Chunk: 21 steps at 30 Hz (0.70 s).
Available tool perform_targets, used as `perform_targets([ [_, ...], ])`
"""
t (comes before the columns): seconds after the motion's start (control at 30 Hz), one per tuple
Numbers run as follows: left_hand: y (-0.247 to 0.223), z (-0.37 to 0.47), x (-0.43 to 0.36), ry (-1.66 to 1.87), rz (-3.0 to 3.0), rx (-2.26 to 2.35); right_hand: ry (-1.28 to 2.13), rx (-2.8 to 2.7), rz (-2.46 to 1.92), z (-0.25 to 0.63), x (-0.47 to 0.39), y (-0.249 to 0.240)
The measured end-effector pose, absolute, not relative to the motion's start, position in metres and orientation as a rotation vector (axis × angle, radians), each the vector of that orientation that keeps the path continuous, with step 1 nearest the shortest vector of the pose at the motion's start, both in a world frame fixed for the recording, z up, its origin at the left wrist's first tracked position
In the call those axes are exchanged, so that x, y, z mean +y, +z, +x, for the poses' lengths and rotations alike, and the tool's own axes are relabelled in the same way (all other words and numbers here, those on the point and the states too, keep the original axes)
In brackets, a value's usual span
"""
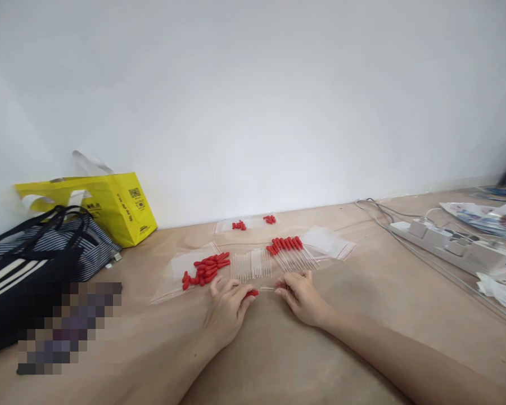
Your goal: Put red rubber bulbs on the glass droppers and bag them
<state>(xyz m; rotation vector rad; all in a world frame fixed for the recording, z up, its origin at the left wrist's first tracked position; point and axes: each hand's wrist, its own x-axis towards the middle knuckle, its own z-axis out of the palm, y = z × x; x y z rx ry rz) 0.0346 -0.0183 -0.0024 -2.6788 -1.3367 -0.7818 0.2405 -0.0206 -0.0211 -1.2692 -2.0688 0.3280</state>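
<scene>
Evidently the work is part-done, red-bulbed droppers [289, 251] lying right of bare clear tubes [253, 263] and loose red bulbs [208, 269], while the left hand [226, 309], nearly closed, pinches one bulb [253, 292] and the similarly curled right hand [301, 296] holds one tube [267, 289] near it.

Indoor room, home or small office, can't tell which. Wood-look table [261, 343] against plain white wall [253, 112]; yellow bag [130, 208], striped bag [98, 250], black bag [29, 289] left; loaded power strip [409, 234] right.
</scene>
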Motion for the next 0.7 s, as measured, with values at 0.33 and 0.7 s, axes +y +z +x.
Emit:
perform_targets([
  [0.33,-0.002,0.037,-0.02,-0.852,-2.682,-1.342,0.318,-2.084,-1.153,0.228,-0.03,-0.02],
  [0.7,-0.002,0.037,-0.025,-0.82,-2.776,-1.342,0.053,-2.278,-1.046,0.234,-0.028,-0.017],
])
